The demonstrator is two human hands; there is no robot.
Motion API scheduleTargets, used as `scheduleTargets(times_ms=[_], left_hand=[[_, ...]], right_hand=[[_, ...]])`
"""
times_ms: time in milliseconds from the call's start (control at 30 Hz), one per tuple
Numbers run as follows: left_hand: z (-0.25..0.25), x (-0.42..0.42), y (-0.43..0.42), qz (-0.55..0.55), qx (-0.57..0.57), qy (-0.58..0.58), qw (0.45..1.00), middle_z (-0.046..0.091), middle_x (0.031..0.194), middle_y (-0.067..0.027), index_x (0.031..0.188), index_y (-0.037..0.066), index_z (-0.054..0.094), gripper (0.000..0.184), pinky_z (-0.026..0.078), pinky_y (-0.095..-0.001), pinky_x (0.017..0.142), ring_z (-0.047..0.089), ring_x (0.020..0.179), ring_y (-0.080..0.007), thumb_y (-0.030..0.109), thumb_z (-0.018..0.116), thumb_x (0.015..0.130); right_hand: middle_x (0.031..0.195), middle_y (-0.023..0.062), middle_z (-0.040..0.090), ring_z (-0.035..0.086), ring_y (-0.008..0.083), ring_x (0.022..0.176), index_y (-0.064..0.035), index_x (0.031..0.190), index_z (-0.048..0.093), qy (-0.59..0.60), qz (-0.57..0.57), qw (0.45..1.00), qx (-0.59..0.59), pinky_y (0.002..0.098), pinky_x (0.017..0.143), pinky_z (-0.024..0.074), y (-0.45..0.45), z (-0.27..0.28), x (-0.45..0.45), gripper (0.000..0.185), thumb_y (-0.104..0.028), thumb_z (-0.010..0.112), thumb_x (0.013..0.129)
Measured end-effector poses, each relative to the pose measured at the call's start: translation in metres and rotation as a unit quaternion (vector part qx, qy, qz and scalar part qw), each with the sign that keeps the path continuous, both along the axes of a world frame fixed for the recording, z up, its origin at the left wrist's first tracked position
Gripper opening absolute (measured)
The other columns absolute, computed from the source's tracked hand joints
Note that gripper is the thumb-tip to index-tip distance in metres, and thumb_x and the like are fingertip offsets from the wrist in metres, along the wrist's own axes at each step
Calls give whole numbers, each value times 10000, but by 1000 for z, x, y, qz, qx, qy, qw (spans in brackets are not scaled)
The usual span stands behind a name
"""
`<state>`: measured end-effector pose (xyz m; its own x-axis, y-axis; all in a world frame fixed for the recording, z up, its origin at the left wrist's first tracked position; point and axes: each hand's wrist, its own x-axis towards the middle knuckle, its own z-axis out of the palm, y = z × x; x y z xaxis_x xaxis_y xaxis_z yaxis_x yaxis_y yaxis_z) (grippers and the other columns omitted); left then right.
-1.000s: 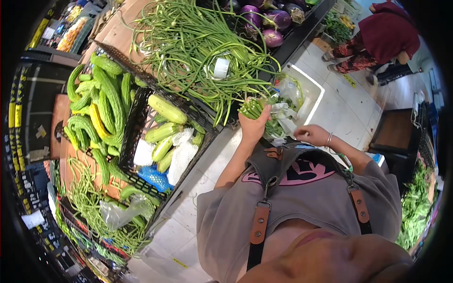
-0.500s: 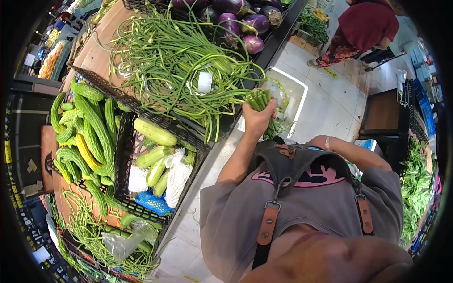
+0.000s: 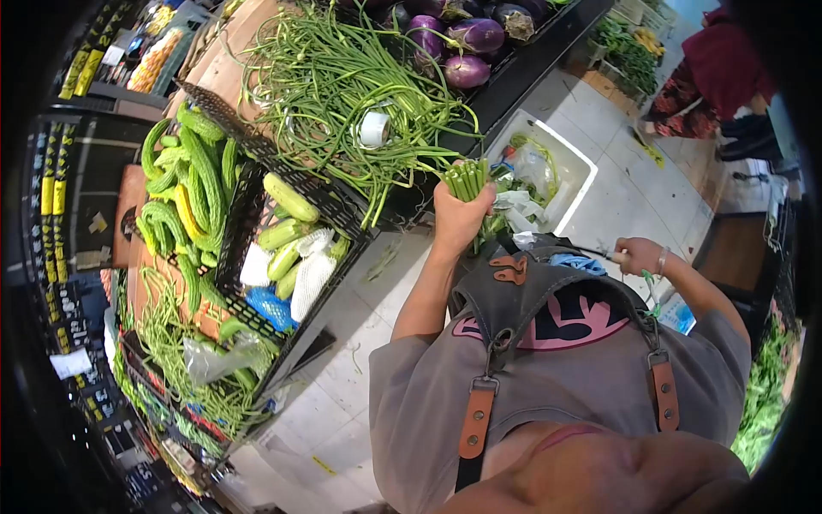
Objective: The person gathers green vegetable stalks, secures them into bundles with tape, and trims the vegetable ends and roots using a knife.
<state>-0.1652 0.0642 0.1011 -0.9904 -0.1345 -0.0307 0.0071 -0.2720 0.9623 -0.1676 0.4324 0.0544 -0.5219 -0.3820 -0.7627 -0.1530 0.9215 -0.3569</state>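
My left hand (image 3: 461, 216) is closed around a bunch of garlic scapes (image 3: 467, 180), cut ends facing up, held in front of the apron. My right hand (image 3: 640, 255) is closed at the right side of the apron (image 3: 548, 295). A slim, pale-ended object (image 3: 612, 256) sticks out of its fingers toward the apron's top edge; its kind is unclear. Beyond my left hand, a tangled heap of garlic scapes (image 3: 342, 86) lies on the stand with a white roll of tape (image 3: 374, 129) on top. Blue cloth-like material (image 3: 578, 263) shows at the apron's top.
A white tub (image 3: 584, 176) with scraps and plastic stands on the floor ahead. Eggplants (image 3: 475, 36) sit at the top. Bitter melons (image 3: 201, 171), a black crate (image 3: 330, 265) of pale green gourds and long beans (image 3: 163, 330) lie leftward. Another person (image 3: 723, 64) is at upper right.
My right hand has moved out from behind the apron's top edge to the right and now shows with a slim object. The left hand keeps its bunch. The camera view has shifted.
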Motion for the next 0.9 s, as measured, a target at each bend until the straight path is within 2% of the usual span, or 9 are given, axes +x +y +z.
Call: scheduleTargets(times_ms=[133,200,300,433,600,733,800,867,900], left_hand=[[-7,9,33,21,-52,-52,997,534,645,-6,808,25,527,107,402,-219,461,496,497,-75,21,623,761],[-9,11,45,42,-53,-51,996,539,651,-12,805,21,532,102,407,-224,458,502,497,-79,14,621,755],[-8,12,54,91,-38,-59,993,538,633,-46,797,-13,541,73,438,-251,470,519,497,-118,-14,601,754],[-6,16,55,139,-30,-45,989,536,644,-52,797,-20,532,70,438,-256,472,517,501,-125,-33,590,761],[-3,10,50,179,-33,-27,983,549,677,-56,837,-31,542,80,448,-262,476,527,509,-131,-33,593,776],[7,-2,39,154,-43,-1,987,557,719,-53,929,-39,538,173,454,-255,490,537,524,-128,-35,606,770],[13,-14,38,136,-57,0,989,555,725,-47,1031,-33,525,277,453,-243,496,533,531,-116,-39,605,766],[18,-23,36,114,-74,41,990,553,731,-38,1132,-10,504,383,452,-230,502,532,549,-99,-45,595,761],[20,-25,31,68,-59,6,996,543,873,0,1245,22,440,536,438,-198,608,504,690,-50,-21,614,739]], right_hand=[[716,149,617,587,285,676,-45,808,591,32,-111,987,-112,377,641,450,21,10,-24,233,-255,640,721],[679,142,605,561,287,627,-43,788,598,43,-88,985,-141,372,609,436,16,14,-31,260,-303,590,798],[710,142,614,583,321,685,-71,843,629,30,80,986,-143,399,639,450,13,13,-35,351,-374,460,901],[740,140,629,592,332,716,-82,863,637,22,133,978,-160,409,660,456,21,2,-47,344,-373,456,901],[760,139,642,612,327,744,-115,865,661,131,217,964,-85,423,672,478,-10,7,-62,257,-317,506,832],[744,151,639,623,327,720,-105,850,675,150,317,936,34,434,655,491,-48,-20,-65,250,-296,526,788],[744,147,649,632,336,708,-96,854,683,169,285,943,-24,437,653,501,-52,-143,-63,260,-288,527,777],[812,145,655,632,332,768,-94,894,675,141,276,951,-16,437,687,501,-70,-136,-76,261,-282,538,777],[881,143,661,632,327,828,-92,933,668,105,273,956,-16,438,721,501,-89,-119,-77,270,-276,548,777]])
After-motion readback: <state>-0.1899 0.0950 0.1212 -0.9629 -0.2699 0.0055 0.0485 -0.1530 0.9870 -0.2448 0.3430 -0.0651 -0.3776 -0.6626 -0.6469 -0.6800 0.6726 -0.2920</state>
